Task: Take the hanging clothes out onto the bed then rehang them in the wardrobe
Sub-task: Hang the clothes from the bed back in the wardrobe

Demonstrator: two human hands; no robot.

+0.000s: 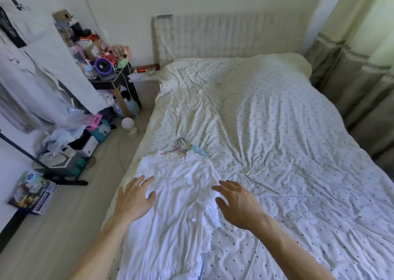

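Note:
A white dress (174, 211) lies flat on the near left part of the bed (277, 130), still on its hanger. Pink and grey hanger hooks (178, 146) stick out past its gathered neckline, with a bit of light blue cloth (200, 150) beneath. My left hand (133, 198) hovers over the dress's left side, fingers spread and holding nothing. Above the dress's right edge is my right hand (236, 203), its fingers straight and empty. More clothes hang on a black rail (27, 70) at the far left.
The dotted white duvet covers the whole bed. A cluttered bedside table (110, 70) stands by the headboard. Shoes, boxes and bags (68, 151) crowd the floor under the rail. A round white lamp (128, 124) sits on the floor beside the bed. Curtains (362, 66) hang at right.

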